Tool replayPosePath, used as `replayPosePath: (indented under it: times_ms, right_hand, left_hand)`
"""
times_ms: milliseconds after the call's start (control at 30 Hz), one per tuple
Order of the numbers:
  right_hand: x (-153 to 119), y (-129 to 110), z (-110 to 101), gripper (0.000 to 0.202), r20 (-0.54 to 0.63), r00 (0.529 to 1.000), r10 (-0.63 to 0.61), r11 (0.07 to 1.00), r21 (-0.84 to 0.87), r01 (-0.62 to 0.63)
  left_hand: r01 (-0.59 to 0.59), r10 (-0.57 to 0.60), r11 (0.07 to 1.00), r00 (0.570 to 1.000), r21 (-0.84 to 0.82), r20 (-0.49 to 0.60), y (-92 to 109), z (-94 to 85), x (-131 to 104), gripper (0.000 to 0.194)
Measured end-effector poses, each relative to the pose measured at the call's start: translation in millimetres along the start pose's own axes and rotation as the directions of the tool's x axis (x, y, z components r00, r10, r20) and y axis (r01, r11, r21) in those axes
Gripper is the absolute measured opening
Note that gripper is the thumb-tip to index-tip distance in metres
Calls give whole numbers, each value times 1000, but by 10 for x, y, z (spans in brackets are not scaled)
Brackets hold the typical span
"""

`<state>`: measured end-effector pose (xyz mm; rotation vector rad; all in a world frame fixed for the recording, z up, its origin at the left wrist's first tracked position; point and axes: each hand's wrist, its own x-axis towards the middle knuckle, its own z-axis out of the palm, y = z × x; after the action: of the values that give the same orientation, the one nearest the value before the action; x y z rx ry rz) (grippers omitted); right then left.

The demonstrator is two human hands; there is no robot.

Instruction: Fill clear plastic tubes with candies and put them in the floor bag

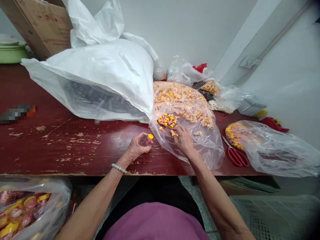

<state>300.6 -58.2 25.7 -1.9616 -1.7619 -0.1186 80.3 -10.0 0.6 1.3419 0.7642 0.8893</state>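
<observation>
Nearest the camera, wearing a purple top [155, 221] over black trousers. Facing a red table [62, 143] with worn, flaked paint. Noting on it a large white sack [107, 63], lying with its mouth toward the front and holding clear tubes [100, 100]. Finding just right of the sack a clear plastic bag [210, 158], spread out and containing many small yellow-and-pink pieces [167, 120]. Observing a second clear bag [282, 150] farther right, and a lower-left bag [60, 203] of yellow-capped containers beneath table level. Recording red-handled scissors [238, 158] between the two tabletop bags. Extending the right hand [183, 140] over the spread bag, bending fingertips at one piece; being unable to tell whether gripping or only touching. Curling the left hand [137, 146] just left of that bag, closing thumb and fingers partway around a clear container [144, 141] with a yellow end. Wearing a beaded bracelet [119, 168] on the left wrist.
</observation>
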Motion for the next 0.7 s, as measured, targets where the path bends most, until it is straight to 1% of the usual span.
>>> replayPosePath:
  times_ms: [33,67,100,133,167,233,267,300,333,367,400,433,467,533,600,700]
  right_hand:
    - [16,117,20,27,69,997,29,998,-56,-25]
    - [23,208,42,25,115,992,52,996,-83,-43]
    - [22,263,61,24,121,990,73,995,-77,-64]
    - [14,277,74,22,81,992,95,995,-39,-92]
    - [1,248,78,20,10,993,115,993,33,-116]
    - [-34,69,62,21,-128,977,169,952,277,-128]
    - [-53,-67,48,24,-155,969,191,900,422,-110]
    - [-72,-220,35,26,-153,968,201,828,554,-84]
    - [-92,-378,28,28,-126,973,194,750,658,-64]
    - [-113,-529,28,28,-105,979,175,691,722,-46]
    - [-134,-661,36,27,-92,984,152,654,756,-30]
    - [-156,-768,52,25,-89,988,125,642,767,-12]
    - [-178,-846,71,23,-89,991,101,644,765,3]
    - [-218,-918,105,21,-70,996,48,668,744,20]
    - [-247,-905,115,19,-76,997,2,706,707,52]
    - [-275,-832,89,16,-157,984,-89,805,571,164]
  left_hand:
    - [-13,13,1000,1000,1,-2,-3,0,5,35]
    - [-21,21,1000,1000,7,1,-8,-1,10,34]
    - [-24,24,1000,1000,12,7,-14,-3,17,34]
    - [-24,24,1000,1000,15,15,-22,-4,23,34]
    - [-22,22,1000,1000,17,21,-33,-6,30,35]
    - [-17,17,1000,999,18,29,-56,-10,39,37]
    - [-18,18,1000,999,19,32,-66,-12,42,38]
    - [-25,24,999,999,27,38,-73,-14,43,38]
    - [-37,35,998,998,42,44,-75,-16,42,37]
    - [-52,49,997,998,62,50,-73,-18,41,36]
    - [-69,64,994,996,86,59,-67,-20,39,35]
    - [-85,78,990,995,109,63,-57,-21,38,33]
    - [-98,90,987,994,128,66,-47,-22,36,32]
    - [-112,102,983,992,144,73,-30,-23,36,30]
    - [-112,101,985,991,133,85,-26,-26,38,30]
    - [-110,96,985,989,131,109,-39,-34,47,31]
